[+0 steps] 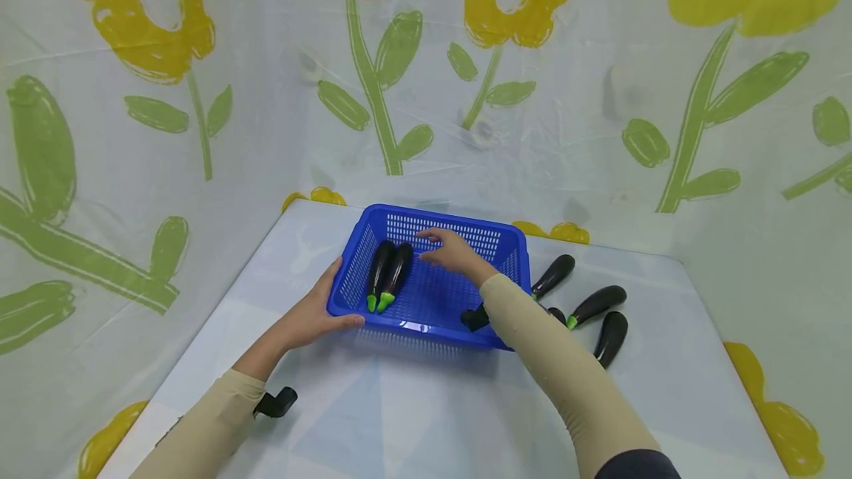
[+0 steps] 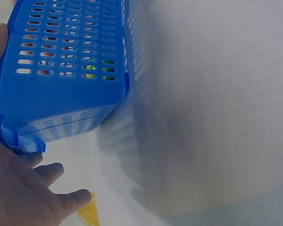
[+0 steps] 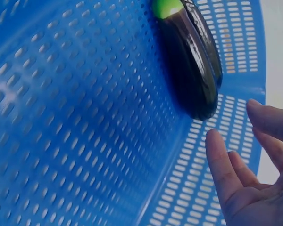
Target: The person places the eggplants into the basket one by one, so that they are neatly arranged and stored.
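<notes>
Two dark eggplants [image 1: 396,272] with green caps lie side by side in the left part of a blue plastic basket [image 1: 426,327]. My left hand [image 1: 313,316] holds the basket's front left corner, thumb on the front rim and fingers along the left side. Over the basket hovers my right hand [image 1: 452,251], its fingers spread and nothing in them. The right wrist view puts that hand [image 3: 254,183] just off the rounded end of the eggplants [image 3: 191,66]. From the left wrist, the basket's slotted wall [image 2: 61,94] appears, with green showing through the slots.
Several more eggplants [image 1: 599,303] lie on the pale table [image 1: 665,390] right of the basket, one partly hidden by my right sleeve [image 1: 552,361]. A flower-printed sheet [image 1: 572,131] hangs behind the table and at its sides.
</notes>
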The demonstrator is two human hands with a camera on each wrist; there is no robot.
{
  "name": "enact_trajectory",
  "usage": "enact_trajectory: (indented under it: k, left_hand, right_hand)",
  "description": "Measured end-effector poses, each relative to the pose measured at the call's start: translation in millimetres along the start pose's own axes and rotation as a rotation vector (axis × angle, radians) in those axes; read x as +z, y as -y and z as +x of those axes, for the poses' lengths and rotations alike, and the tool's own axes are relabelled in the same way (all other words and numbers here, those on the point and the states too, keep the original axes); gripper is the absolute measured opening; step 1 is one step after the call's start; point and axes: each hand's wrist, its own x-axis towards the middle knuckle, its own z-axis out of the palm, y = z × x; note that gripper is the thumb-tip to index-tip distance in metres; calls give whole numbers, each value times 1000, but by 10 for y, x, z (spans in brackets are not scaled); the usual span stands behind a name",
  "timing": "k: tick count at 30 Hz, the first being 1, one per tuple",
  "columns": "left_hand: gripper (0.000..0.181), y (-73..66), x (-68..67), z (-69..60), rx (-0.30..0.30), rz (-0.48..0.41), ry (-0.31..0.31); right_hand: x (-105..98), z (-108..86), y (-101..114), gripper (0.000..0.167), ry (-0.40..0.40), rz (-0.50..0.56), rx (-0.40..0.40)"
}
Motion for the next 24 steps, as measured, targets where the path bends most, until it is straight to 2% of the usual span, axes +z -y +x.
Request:
enact_trajectory:
  k: [12, 24]
  left_hand:
    - [129, 12, -9, 17, -1, 10, 2]
    - [129, 4, -8, 21, -3, 7, 7]
  right_hand:
    - [-185, -150, -101, 48, -50, 16, 25]
    - [-500, -277, -179, 46, -93, 17, -17]
